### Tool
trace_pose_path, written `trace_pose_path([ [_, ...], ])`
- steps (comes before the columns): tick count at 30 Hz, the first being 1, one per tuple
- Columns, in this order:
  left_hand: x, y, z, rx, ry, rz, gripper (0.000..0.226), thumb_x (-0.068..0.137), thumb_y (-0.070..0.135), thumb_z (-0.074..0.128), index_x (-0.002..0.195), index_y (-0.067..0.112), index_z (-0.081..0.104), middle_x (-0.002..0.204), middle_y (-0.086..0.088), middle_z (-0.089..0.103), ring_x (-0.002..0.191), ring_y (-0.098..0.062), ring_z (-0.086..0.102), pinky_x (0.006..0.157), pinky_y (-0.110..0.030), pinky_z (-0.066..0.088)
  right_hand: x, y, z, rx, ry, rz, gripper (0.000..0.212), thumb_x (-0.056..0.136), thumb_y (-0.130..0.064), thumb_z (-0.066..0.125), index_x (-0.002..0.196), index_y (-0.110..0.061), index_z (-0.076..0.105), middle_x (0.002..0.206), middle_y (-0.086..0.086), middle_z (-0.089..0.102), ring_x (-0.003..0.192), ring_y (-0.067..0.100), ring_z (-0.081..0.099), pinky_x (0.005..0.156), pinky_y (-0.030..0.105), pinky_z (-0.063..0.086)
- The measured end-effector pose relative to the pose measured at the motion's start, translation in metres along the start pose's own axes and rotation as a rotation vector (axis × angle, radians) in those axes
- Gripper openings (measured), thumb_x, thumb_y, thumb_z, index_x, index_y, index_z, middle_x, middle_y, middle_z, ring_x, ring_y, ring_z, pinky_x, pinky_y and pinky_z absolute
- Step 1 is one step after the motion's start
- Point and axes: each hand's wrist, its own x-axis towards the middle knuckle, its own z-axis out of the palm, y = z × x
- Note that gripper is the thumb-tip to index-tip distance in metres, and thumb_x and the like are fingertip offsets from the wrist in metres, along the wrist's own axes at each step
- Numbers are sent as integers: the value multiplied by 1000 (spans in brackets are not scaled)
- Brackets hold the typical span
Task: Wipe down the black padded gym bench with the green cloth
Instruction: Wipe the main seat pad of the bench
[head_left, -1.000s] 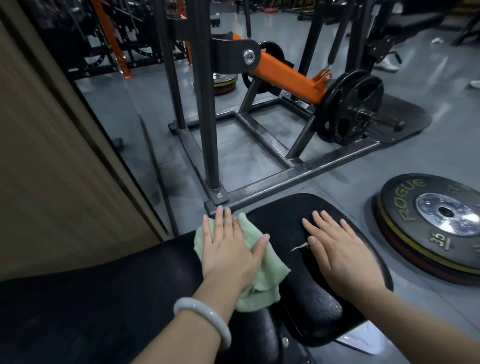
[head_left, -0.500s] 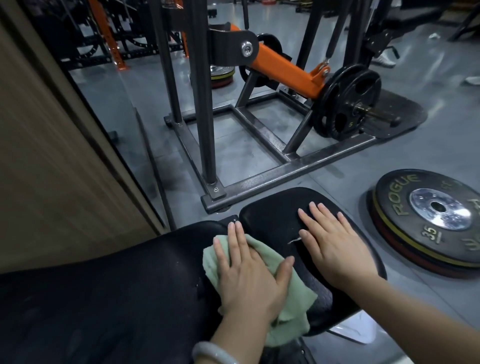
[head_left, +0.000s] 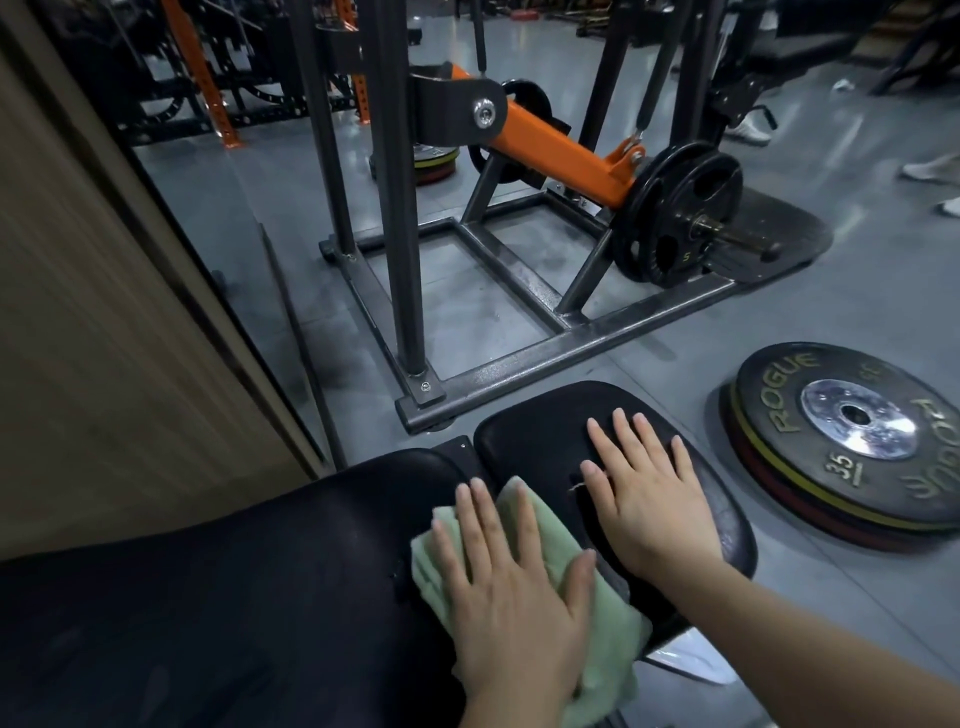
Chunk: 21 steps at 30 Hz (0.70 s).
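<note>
the left hand (head_left: 511, 587) presses the green cloth (head_left: 597, 613) flat at lower centre, the right hand (head_left: 649, 499) rests flat and empty on the black padded gym bench (head_left: 545, 431), so wiping looks mid-way, with the large pad at lower left seemingly left.

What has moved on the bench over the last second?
The left hand slid the green cloth back along the bench toward the person, off the far edge of the seam. No grip changed: it still presses flat. The right hand stayed flat on the end pad.
</note>
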Motion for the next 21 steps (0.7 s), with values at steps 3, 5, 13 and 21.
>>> trace_pose_path([
  [3, 1, 6, 1, -16, -2, 7, 76, 88, 63, 32, 138, 8, 48, 141, -26, 43, 135, -39, 37, 110, -61, 15, 0, 1, -1, 10, -2, -5, 85, 72, -55, -24, 152, -33, -4, 161, -6, -9, 146, 12, -15, 116, 38, -10],
  [5, 17, 4, 0, -42, -40, -9, 76, 88, 64, 29, 142, 13, 44, 139, -24, 46, 136, -37, 36, 110, -61, 13, 0, 1, -1, 14, -1, -9, 86, 72, -54, -23, 152, -33, -3, 161, -6, -8, 146, 13, -14, 116, 38, -10],
  [13, 65, -18, -13, 135, -121, -49, 81, 83, 69, -12, 144, 18, -24, 158, -17, -8, 145, -27, -19, 111, -55, -19, 0, 1, 1, 24, 28, -9, 82, 75, -55, -22, 152, -35, -1, 161, -7, -7, 147, 12, -13, 116, 38, -10],
  [21, 2, -31, -9, 42, -90, -43, 85, 91, 73, 18, 142, 11, 44, 147, -18, 39, 139, -41, 29, 106, -67, 12, -1, 1, 3, 40, 57, -4, 80, 80, -56, -14, 153, -33, 11, 161, -5, 5, 148, 14, -4, 117, 40, -5],
])
